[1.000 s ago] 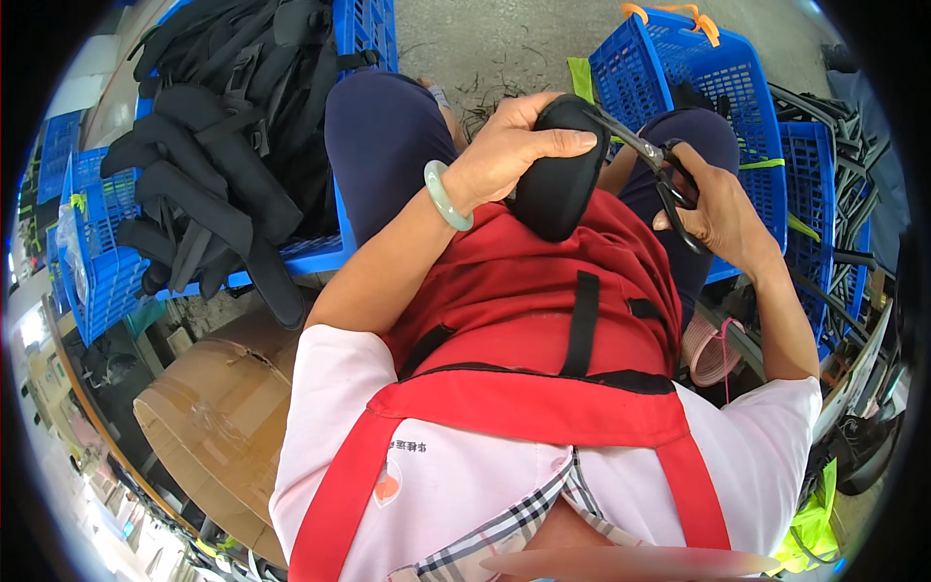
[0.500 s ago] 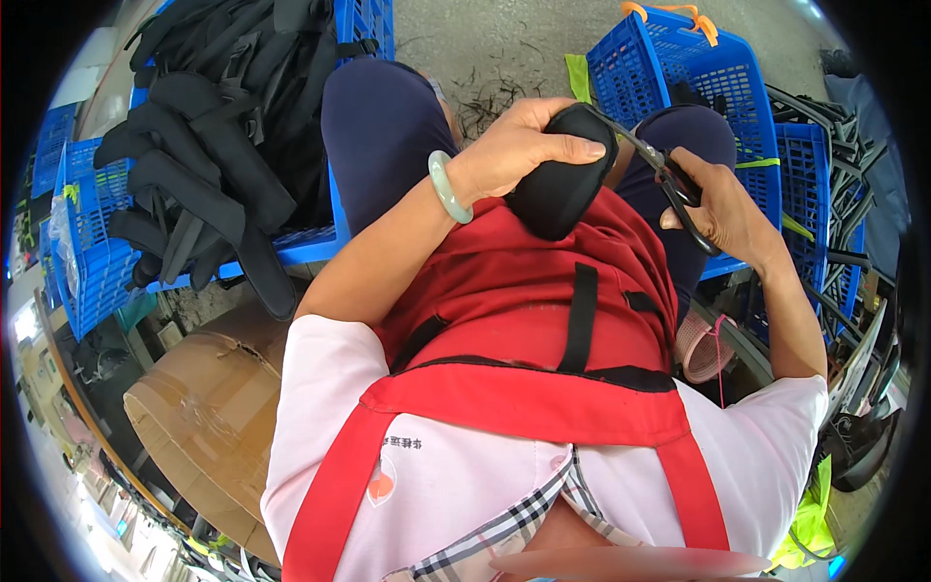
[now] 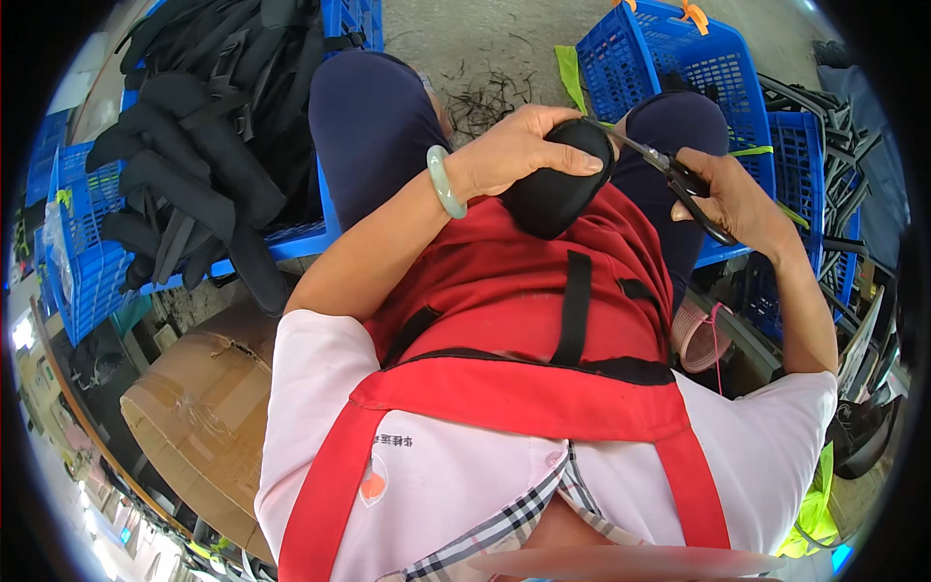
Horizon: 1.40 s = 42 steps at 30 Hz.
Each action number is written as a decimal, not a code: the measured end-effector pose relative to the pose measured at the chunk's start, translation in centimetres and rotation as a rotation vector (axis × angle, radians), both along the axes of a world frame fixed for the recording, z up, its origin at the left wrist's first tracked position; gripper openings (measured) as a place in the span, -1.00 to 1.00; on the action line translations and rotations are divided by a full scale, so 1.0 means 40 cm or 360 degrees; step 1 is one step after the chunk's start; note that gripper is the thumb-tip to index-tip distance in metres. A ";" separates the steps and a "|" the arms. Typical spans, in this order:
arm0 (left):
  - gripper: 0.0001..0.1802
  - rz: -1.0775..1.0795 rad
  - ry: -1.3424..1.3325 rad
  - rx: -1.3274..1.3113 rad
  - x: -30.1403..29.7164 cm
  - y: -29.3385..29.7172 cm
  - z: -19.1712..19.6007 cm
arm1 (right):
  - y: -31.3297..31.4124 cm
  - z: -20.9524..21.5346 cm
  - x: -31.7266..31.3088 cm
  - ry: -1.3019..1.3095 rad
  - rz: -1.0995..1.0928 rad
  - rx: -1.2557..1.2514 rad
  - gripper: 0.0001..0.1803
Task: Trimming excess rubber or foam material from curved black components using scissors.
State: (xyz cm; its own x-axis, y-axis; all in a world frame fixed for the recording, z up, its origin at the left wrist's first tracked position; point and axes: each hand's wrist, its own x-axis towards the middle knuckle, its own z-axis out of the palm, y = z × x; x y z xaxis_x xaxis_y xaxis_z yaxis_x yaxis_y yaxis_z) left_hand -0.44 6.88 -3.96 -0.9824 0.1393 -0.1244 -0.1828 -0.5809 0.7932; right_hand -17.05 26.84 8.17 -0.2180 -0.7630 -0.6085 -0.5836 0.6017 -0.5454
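One black pad (image 3: 551, 202) sits over the red apron (image 3: 485, 315), gripped in the left hand (image 3: 512, 155), thumb closed across its face, fingertips hidden behind. Scissors (image 3: 663, 162) point at its upper right edge, handles in the curled fingers and thumb of the right hand (image 3: 739, 202); I cannot tell how far the blades part. Dark scraps (image 3: 485, 102) litter the floor beyond; black straps (image 3: 208, 160) heap at left, a blue crate (image 3: 613, 73) stands at right.
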 end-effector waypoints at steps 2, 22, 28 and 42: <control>-0.68 -0.0005 0.0007 0.0016 0.001 0.004 0.011 | 0.000 0.013 -0.001 -0.0026 -0.0049 0.0014 -0.51; -0.66 -0.0103 0.0072 -0.0064 0.002 0.024 0.005 | -0.025 0.030 -0.005 0.0624 0.0375 -0.0142 -0.43; -0.65 -0.0147 0.0040 0.0003 0.005 0.024 0.004 | -0.051 0.049 -0.008 0.0711 0.0446 -0.0020 -0.42; -0.65 -0.0121 0.0073 -0.0130 0.015 0.016 0.008 | -0.103 0.042 -0.021 0.0981 0.0738 -0.0233 -0.51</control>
